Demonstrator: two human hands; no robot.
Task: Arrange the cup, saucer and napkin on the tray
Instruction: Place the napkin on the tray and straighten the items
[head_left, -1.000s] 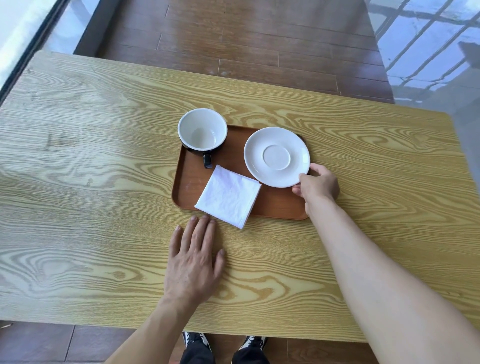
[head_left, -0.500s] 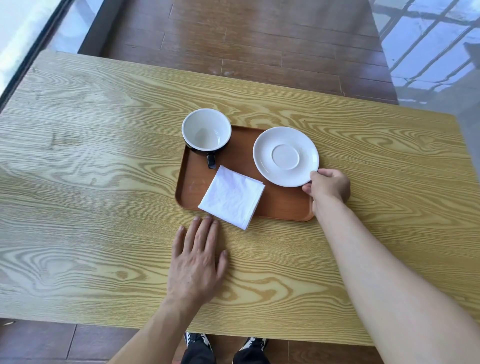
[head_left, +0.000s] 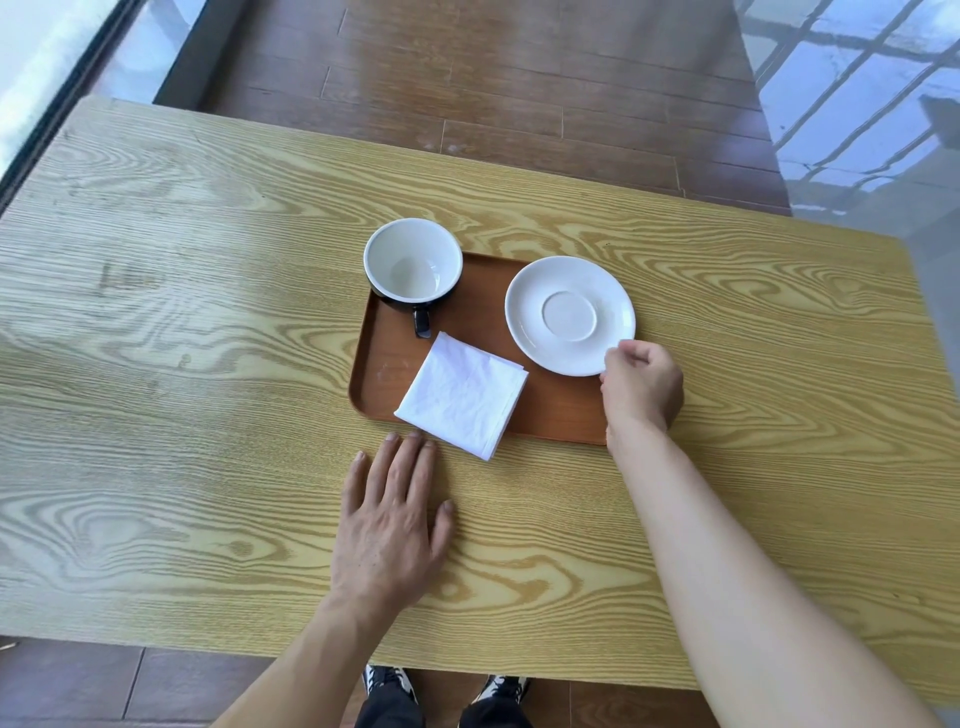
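A brown tray (head_left: 556, 415) lies in the middle of the wooden table. At its far left corner stands a cup (head_left: 413, 265), black outside and white inside, with its handle pointing toward me. A white saucer (head_left: 570, 315) sits at the tray's far right. My right hand (head_left: 643, 387) pinches the saucer's near right rim. A folded white napkin (head_left: 462, 396) lies turned like a diamond on the tray's near side, its lowest corner hanging over the tray's edge. My left hand (head_left: 392, 525) rests flat on the table just in front of the napkin, fingers spread.
The wooden table (head_left: 182, 364) reaches well past the tray on both sides. Its near edge runs just above my shoes (head_left: 447, 686). Dark wooden floor lies beyond the far edge, with glass panes at the upper right.
The saucer has shifted a little to the right on the tray with my right hand on its rim. My left hand stays flat on the table.
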